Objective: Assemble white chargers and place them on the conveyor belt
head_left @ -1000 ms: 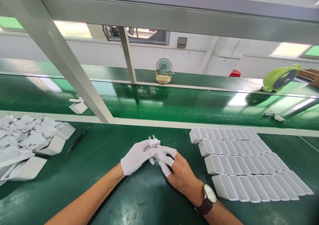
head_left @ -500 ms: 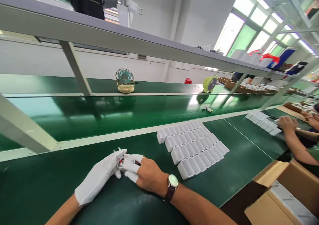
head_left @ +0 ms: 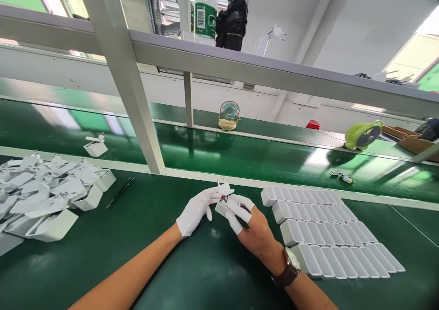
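Now | white plug housing [head_left: 221,208] | between left fingers [head_left: 211,195] and right fingers [head_left: 240,212]

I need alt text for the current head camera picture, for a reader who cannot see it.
A gloved left hand and a right hand wearing white finger covers hold a small white pronged device, its wiring exposed, over a green workbench. Rows of open white cases sit on the right; a pile of white parts lies on the left.

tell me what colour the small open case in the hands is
The case is plain white outside; it shows best in the head view.
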The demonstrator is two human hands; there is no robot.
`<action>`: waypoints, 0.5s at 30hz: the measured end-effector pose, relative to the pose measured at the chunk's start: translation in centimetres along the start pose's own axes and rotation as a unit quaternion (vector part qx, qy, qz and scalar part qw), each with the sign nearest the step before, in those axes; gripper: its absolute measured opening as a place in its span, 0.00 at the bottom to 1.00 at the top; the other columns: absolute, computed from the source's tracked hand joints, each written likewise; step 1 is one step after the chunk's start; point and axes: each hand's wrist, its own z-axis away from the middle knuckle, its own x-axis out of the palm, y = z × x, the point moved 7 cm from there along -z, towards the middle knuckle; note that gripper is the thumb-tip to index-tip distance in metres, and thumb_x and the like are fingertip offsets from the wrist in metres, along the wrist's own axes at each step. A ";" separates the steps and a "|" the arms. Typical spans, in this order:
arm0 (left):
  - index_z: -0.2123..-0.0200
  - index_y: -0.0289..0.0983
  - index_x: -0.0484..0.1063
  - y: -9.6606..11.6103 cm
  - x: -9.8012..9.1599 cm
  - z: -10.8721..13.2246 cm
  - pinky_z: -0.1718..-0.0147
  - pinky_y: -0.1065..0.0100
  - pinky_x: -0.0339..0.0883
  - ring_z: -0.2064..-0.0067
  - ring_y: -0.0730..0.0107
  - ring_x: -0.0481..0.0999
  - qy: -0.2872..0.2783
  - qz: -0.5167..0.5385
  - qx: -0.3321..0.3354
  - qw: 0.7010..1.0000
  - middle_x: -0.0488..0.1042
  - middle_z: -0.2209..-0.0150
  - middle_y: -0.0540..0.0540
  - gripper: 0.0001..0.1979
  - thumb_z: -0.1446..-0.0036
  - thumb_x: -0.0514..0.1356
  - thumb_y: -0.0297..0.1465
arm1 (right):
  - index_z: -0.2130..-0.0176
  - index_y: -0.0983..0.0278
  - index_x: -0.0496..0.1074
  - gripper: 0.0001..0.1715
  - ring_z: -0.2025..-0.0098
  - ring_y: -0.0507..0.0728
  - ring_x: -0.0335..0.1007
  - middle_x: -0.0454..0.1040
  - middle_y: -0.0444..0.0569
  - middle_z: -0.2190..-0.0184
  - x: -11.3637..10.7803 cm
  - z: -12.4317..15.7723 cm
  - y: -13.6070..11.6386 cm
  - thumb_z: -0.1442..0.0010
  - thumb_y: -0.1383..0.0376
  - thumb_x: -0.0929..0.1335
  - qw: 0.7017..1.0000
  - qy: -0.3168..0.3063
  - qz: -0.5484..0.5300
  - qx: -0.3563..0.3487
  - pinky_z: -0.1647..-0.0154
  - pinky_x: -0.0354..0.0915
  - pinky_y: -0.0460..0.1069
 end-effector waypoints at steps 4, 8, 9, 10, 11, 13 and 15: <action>0.40 0.33 0.67 0.3 -0.1 0.4 0.73 0.69 0.66 0.66 0.67 0.76 0.020 -0.005 -0.018 1.000 0.77 0.50 0.34 0.33 0.36 0.55 0.53 | 0.38 0.54 0.67 0.28 0.52 0.59 0.77 0.75 0.52 0.51 2.4 1.5 0.7 0.34 0.73 0.64 0.997 -0.079 -0.002 0.015 0.53 0.77 0.53; 0.41 0.33 0.67 0.9 0.5 0.8 0.74 0.70 0.65 0.69 0.71 0.72 0.026 -0.032 -0.043 0.998 0.78 0.54 0.38 0.33 0.40 0.61 0.51 | 0.39 0.56 0.69 0.27 0.52 0.60 0.76 0.75 0.54 0.51 3.5 2.6 1.3 0.34 0.72 0.64 0.995 -0.092 0.016 0.025 0.53 0.77 0.54; 0.42 0.33 0.68 0.9 0.6 0.9 0.74 0.70 0.65 0.71 0.72 0.70 0.027 -0.042 -0.049 0.998 0.78 0.56 0.39 0.32 0.40 0.62 0.50 | 0.39 0.56 0.68 0.27 0.51 0.60 0.75 0.74 0.55 0.49 3.5 2.8 1.4 0.34 0.72 0.64 0.996 -0.087 0.016 0.027 0.52 0.76 0.54; 0.43 0.33 0.69 1.0 0.7 1.0 0.74 0.70 0.65 0.72 0.74 0.69 0.028 -0.052 -0.055 0.997 0.78 0.57 0.41 0.31 0.40 0.62 0.50 | 0.38 0.55 0.67 0.27 0.49 0.60 0.75 0.73 0.55 0.48 3.5 2.9 1.4 0.33 0.71 0.64 0.996 -0.084 0.012 0.030 0.50 0.75 0.54; 0.44 0.34 0.69 0.9 0.7 1.0 0.73 0.69 0.66 0.73 0.74 0.68 0.030 -0.060 -0.060 0.996 0.78 0.58 0.42 0.30 0.40 0.62 0.49 | 0.37 0.54 0.66 0.27 0.47 0.60 0.74 0.73 0.54 0.46 3.5 3.0 1.5 0.33 0.71 0.64 0.996 -0.084 0.004 0.034 0.48 0.74 0.54; 0.45 0.34 0.70 0.9 0.8 0.9 0.71 0.68 0.67 0.73 0.75 0.67 0.033 -0.075 -0.064 0.995 0.78 0.58 0.43 0.28 0.40 0.62 0.48 | 0.36 0.52 0.64 0.28 0.45 0.59 0.72 0.72 0.52 0.45 3.5 3.2 1.8 0.32 0.70 0.64 0.995 -0.081 -0.018 0.053 0.45 0.73 0.54; 0.45 0.35 0.71 0.8 0.7 0.8 0.69 0.68 0.68 0.73 0.75 0.68 0.037 -0.088 -0.067 0.993 0.78 0.57 0.43 0.27 0.39 0.61 0.47 | 0.33 0.54 0.59 0.31 0.45 0.60 0.73 0.73 0.52 0.45 3.5 3.4 2.4 0.33 0.68 0.66 0.994 -0.067 -0.037 0.083 0.46 0.73 0.55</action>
